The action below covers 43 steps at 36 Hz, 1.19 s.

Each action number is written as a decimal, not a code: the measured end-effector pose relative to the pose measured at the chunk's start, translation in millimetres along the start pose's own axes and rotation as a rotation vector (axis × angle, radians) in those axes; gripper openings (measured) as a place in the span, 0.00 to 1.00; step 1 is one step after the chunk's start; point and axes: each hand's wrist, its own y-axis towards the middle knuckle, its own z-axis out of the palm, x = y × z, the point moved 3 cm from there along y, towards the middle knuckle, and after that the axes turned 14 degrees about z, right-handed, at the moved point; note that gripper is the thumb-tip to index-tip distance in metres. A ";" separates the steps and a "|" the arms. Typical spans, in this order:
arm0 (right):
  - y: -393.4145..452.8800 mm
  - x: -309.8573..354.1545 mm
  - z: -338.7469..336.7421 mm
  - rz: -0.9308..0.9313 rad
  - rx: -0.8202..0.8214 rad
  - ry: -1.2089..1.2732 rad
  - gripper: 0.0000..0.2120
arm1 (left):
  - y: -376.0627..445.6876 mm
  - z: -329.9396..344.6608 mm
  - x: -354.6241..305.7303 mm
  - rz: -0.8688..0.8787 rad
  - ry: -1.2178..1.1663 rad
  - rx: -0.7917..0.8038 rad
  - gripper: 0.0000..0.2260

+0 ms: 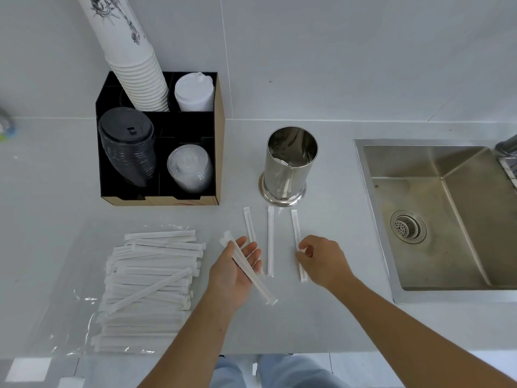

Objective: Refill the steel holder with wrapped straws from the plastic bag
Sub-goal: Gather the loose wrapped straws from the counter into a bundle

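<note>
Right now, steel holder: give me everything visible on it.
The steel holder is a shiny cylindrical canister on a wider ringed foot, standing upright on the grey counter between the black organizer and the sink. Its top is open; a few white wrapped pieces show low inside, so it is mostly empty. Neither hand touches it. Three wrapped straws lie just in front.

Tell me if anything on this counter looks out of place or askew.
Three wrapped straws lie loose on the counter below the steel holder, outside it. One straw lies diagonally across the pile in the plastic bag.
</note>
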 end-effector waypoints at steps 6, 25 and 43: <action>10.3 -4.5 5.0 0.104 -0.005 -0.116 0.07 | -2.7 -1.0 0.6 0.006 0.011 0.009 0.13; 13.3 2.9 1.9 0.162 0.012 -0.164 0.05 | -5.3 -8.6 -0.1 0.014 0.017 0.028 0.14; -61.9 56.4 30.8 -0.156 0.181 0.325 0.12 | 3.0 1.6 -4.9 0.009 -0.037 0.085 0.30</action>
